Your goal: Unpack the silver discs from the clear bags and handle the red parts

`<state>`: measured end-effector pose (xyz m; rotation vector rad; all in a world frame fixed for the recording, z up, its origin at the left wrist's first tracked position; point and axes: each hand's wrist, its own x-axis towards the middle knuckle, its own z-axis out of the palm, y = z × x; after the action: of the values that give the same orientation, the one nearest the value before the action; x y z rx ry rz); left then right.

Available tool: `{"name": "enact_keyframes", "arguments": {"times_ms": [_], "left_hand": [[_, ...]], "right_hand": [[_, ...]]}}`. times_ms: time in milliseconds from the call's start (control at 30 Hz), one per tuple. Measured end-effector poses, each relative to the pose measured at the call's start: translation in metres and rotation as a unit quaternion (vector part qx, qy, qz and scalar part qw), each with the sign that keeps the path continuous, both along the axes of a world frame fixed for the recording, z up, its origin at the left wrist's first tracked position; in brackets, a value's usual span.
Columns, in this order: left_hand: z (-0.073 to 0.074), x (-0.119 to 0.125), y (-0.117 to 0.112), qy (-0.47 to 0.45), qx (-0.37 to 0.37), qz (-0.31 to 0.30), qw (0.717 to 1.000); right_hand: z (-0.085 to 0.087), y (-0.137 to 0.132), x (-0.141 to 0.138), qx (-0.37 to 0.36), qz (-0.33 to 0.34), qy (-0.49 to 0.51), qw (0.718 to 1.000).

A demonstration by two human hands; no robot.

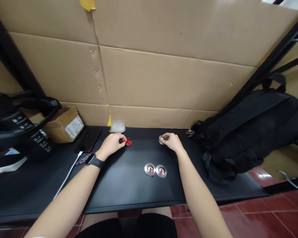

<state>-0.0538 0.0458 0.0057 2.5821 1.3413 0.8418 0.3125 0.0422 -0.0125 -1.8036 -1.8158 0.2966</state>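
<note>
My left hand [113, 144], with a dark watch [91, 159] on its wrist, pinches at the edge of a small heap of red pieces [128, 142]. The pieces look like thin loops, too small to make out fully. Farther right, my right hand [172, 142] has its fingers closed on a shiny round metal disc [161, 139], partly hidden by the fingers; whether it is a single disc or a stack I cannot tell. Nearer to me, two metal discs lie side by side, a left disc [147, 172] and a right disc [164, 174], each bearing one red piece.
A clear plastic bag [117, 126] lies against the cardboard wall [149, 79]. Left are a phone [88, 140], a white cable [68, 176], a cardboard box [64, 125] and a black bag-like object [20, 132]. A black backpack [250, 129] stands right; keys [189, 132] lie beside it.
</note>
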Motion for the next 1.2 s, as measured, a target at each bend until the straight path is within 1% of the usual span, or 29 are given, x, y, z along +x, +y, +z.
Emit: {"name": "enact_keyframes", "arguments": {"times_ms": [100,200,233,267,300,367,433,500,567,633,667,733,800,833,900,1000,1100,1200], "left_hand": [[0.008,0.009,-0.008,0.007,0.019,-0.025,0.999],[0.019,0.027,-0.028,0.014,0.021,-0.068,0.997],[0.021,0.035,-0.037,0.015,0.014,-0.099,0.995],[0.023,0.044,-0.047,0.023,0.000,-0.144,0.989],[0.023,0.053,-0.057,0.032,-0.016,-0.193,0.981],[0.018,0.070,-0.073,0.043,-0.044,-0.258,0.964],[0.009,0.084,-0.083,0.052,-0.059,-0.297,0.952],[-0.001,0.091,-0.085,0.046,-0.071,-0.312,0.946],[-0.008,0.091,-0.081,0.031,-0.081,-0.309,0.947],[-0.011,0.087,-0.074,0.004,-0.090,-0.279,0.956],[-0.011,0.084,-0.070,-0.017,-0.093,-0.254,0.963],[-0.010,0.077,-0.063,-0.070,-0.092,-0.187,0.976],[-0.008,0.072,-0.056,-0.121,-0.081,-0.125,0.981],[-0.007,0.070,-0.053,-0.139,-0.073,-0.103,0.982],[-0.004,0.066,-0.049,-0.166,-0.056,-0.068,0.982],[-0.001,0.063,-0.044,-0.199,-0.043,-0.035,0.978],[-0.003,0.063,-0.043,-0.226,-0.057,-0.032,0.972],[-0.008,0.065,-0.044,-0.240,-0.076,-0.033,0.967]], "right_hand": [[-0.002,0.002,0.001,-0.017,0.015,0.000,1.000],[-0.002,0.002,0.003,-0.026,0.029,-0.003,0.999],[-0.002,0.002,0.004,-0.031,0.034,-0.007,0.999],[-0.001,0.001,0.004,-0.034,0.038,-0.014,0.999],[-0.001,0.000,0.005,-0.034,0.040,-0.021,0.998],[0.000,-0.001,0.004,-0.030,0.045,-0.032,0.998],[0.001,-0.003,0.003,-0.024,0.054,-0.042,0.997],[0.003,-0.004,0.001,-0.010,0.057,-0.052,0.997],[0.005,-0.006,-0.002,0.019,0.057,-0.055,0.997],[0.008,-0.008,-0.008,0.049,0.079,-0.033,0.995],[0.009,-0.009,-0.014,0.056,0.106,-0.011,0.993],[0.011,-0.014,-0.028,0.046,0.187,0.043,0.980],[0.012,-0.021,-0.047,0.010,0.277,0.100,0.955],[0.012,-0.025,-0.057,0.001,0.308,0.126,0.943],[0.010,-0.032,-0.077,0.016,0.322,0.163,0.933],[0.008,-0.040,-0.099,0.049,0.322,0.177,0.929],[0.005,-0.043,-0.109,0.062,0.323,0.181,0.927],[0.003,-0.043,-0.112,0.065,0.309,0.192,0.929]]}}
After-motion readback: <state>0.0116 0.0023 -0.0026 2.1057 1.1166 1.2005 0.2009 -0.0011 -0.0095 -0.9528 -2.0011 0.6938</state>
